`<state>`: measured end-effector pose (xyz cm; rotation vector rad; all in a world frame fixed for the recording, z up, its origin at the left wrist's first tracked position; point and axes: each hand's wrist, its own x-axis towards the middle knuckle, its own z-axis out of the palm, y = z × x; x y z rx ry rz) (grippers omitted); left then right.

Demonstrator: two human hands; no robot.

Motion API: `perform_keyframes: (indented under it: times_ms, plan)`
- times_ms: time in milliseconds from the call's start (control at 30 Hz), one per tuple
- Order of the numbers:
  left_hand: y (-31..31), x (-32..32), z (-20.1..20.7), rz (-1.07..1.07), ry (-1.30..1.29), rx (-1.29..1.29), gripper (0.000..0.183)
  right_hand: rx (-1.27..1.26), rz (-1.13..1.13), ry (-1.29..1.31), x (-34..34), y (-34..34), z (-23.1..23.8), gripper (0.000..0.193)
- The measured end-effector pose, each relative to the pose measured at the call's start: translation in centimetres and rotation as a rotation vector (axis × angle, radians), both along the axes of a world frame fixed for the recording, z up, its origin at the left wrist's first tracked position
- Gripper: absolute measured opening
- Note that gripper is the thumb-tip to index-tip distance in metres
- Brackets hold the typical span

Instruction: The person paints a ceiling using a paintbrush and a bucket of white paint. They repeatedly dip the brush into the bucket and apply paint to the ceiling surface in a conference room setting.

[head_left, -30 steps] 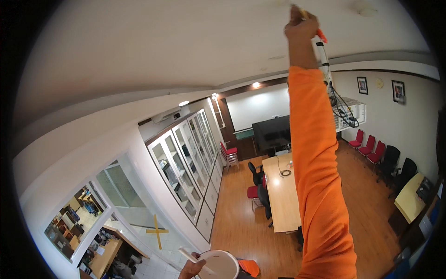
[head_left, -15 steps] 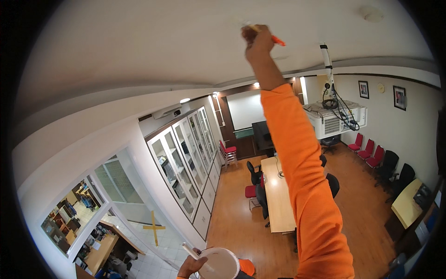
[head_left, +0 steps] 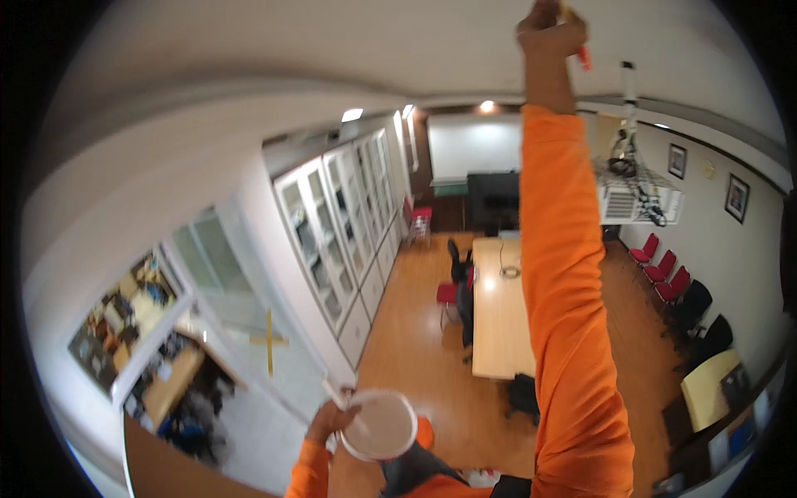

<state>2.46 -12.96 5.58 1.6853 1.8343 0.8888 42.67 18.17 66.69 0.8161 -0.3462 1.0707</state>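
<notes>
My right hand (head_left: 551,35) is raised overhead near the white ceiling (head_left: 398,50), its fingers closed around a slim paintbrush (head_left: 584,58) with an orange-red end. The brush's tip is beyond the upper edge of the picture, so I cannot tell whether it touches the ceiling. Low in front of my body, my left hand (head_left: 330,420) grips the rim of a round white bucket (head_left: 413,433). Pale, paint-like stuff fills part of it. A white stick (head_left: 334,393) leans out of the bucket beside my left thumb.
A ceiling-hung projector (head_left: 639,202) with cables is right of my raised arm. Below are a long wooden table (head_left: 496,324), black chairs (head_left: 520,397) and red chairs (head_left: 643,249). Glass-door cabinets (head_left: 332,224) line the left wall. A glass panel with a yellow tape cross (head_left: 268,341) stands nearer.
The view has tilted down and turned left. My right hand with the paintbrush appears higher and further right. The bucket in my left hand shows higher in the picture.
</notes>
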Motion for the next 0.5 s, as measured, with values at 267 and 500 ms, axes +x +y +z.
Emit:
perform_keyframes:
  times_ms: [267, 500]
  plan:
    - [1.7, 1.4, -2.0, 0.017, 0.008, 0.240, 0.035, -0.049, -0.344, -0.661, -6.2, -7.7, -23.6, 0.023]
    - [1.5, 2.3, 1.3, 0.150, 0.060, 0.003, 0.042, -0.217, 0.101, -1.454, -9.8, -16.0, -51.2, 0.019]
